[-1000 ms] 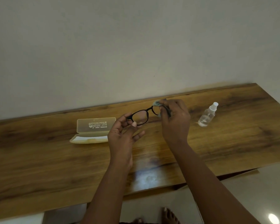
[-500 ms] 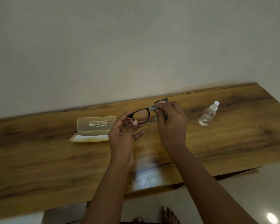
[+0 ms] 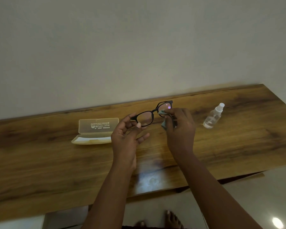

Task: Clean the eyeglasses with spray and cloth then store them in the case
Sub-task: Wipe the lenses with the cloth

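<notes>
Black-framed eyeglasses [image 3: 153, 113] are held above the wooden table [image 3: 56, 162]. My left hand [image 3: 125, 138] pinches the frame at its left end. My right hand [image 3: 180, 129] holds a small grey-blue cloth [image 3: 164, 124] pressed against the lower inner part of the right lens, whose upper half shows bare. A translucent beige case [image 3: 96, 131] lies open on the table to the left of my left hand, lid up. A small clear spray bottle [image 3: 213, 116] with a white cap stands to the right of my right hand.
A plain wall runs behind the table's far edge. The table's near edge crosses the lower frame, with the floor and bare feet [image 3: 170, 219] below it. A bright light reflection [image 3: 277, 223] shows on the floor at lower right.
My right hand slid the cloth down and toward the bridge, uncovering the upper right lens. The glasses tilted so the right side rose. My left hand kept its grip.
</notes>
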